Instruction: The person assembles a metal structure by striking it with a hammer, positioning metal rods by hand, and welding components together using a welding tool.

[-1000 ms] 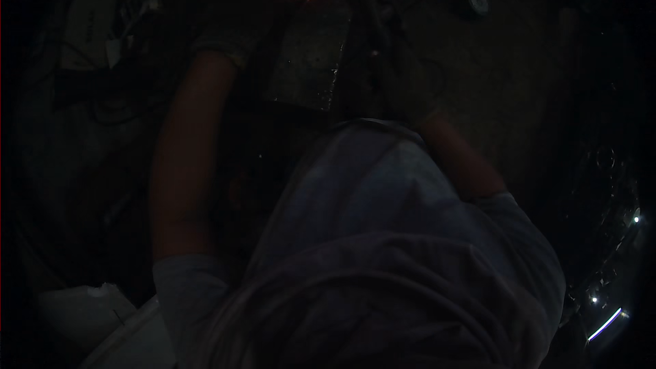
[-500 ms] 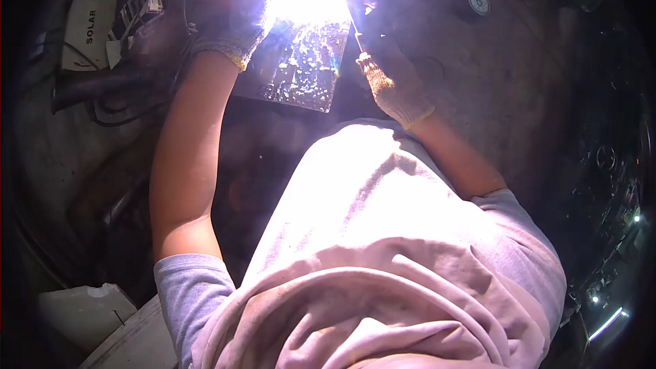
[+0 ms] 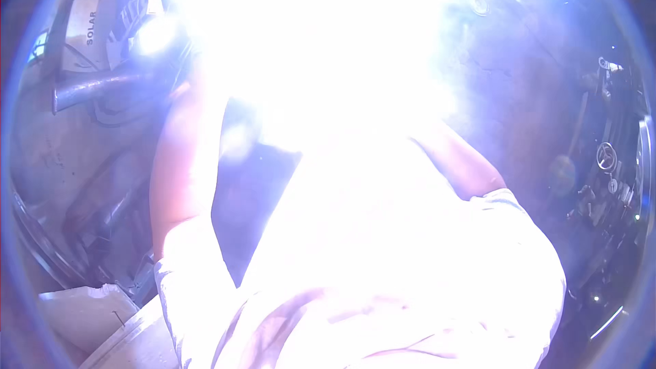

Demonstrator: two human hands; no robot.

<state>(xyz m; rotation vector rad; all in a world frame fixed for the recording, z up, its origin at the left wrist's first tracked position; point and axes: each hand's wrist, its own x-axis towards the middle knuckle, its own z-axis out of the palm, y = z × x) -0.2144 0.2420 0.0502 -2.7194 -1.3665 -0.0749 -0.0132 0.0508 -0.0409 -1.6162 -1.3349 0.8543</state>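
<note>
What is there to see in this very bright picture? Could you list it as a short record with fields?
Glare: white flare washes out the upper middle
Hands: both hidden in the glare
Left forearm: bare, reaching up into the glare
Clothing: light short-sleeved shirt
Left side: grey metal pipe lying across
Right side: small dark metal parts, blurred

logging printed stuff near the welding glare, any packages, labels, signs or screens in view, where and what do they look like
Pale box-like object: upper left, beside a grey metal pipe; off-white face, dark lettering.
Crumpled pale wrapping: lower left edge; whitish, no print visible.
No signs or screens; glare hides the middle.
</note>
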